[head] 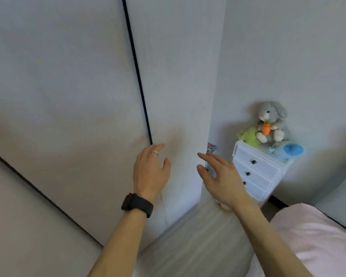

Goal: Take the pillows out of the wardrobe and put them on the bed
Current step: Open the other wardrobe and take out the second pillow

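Across most of the view, wardrobe (68, 86) doors are standing shut, dark seam between them. Bed (318, 242) is showing at lower right, pink cover. Left hand (150, 170) is reaching open-fingered at the seam edge, holding nothing; right hand (222, 176) is spreading open, empty. Pillows are not showing, presumably inside. Judging: light, soft, bulky; best hugged two-handed round the middle.
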`<state>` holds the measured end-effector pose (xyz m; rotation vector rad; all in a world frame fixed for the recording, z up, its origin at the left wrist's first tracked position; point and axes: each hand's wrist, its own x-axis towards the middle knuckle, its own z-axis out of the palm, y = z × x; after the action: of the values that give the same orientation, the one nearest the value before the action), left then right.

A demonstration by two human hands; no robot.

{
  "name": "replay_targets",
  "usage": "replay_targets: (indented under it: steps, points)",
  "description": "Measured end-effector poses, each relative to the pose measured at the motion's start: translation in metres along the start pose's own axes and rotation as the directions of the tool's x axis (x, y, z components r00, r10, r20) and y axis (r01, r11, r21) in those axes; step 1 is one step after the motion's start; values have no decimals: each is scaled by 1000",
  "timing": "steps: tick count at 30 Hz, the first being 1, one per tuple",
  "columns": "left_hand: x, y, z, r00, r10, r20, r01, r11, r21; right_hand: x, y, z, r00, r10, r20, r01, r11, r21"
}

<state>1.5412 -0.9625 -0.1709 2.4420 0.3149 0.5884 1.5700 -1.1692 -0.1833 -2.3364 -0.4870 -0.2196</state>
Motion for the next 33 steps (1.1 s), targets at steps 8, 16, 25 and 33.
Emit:
replay_targets:
  steps: [8, 16, 25, 33]
  points:
    - [91, -9, -47, 891, 108, -441, -53, 990, 134, 128, -54, 23, 970, -240, -46, 243, 967, 74]
    - [192, 31, -103, 698, 445, -560, -184, 869, 460, 243, -107, 0, 836, -436, -333, 482, 874, 67]
    - [257, 84, -140, 596, 447, -667, -58, 852, 520, 353, -162, -50, 536, -598, -595, 680, 724, -115]
    - [267, 93, -101, 541, 332, -773, 117, 880, 460, 403, -159, -38, 363, -769, -526, 787, 555, -270]
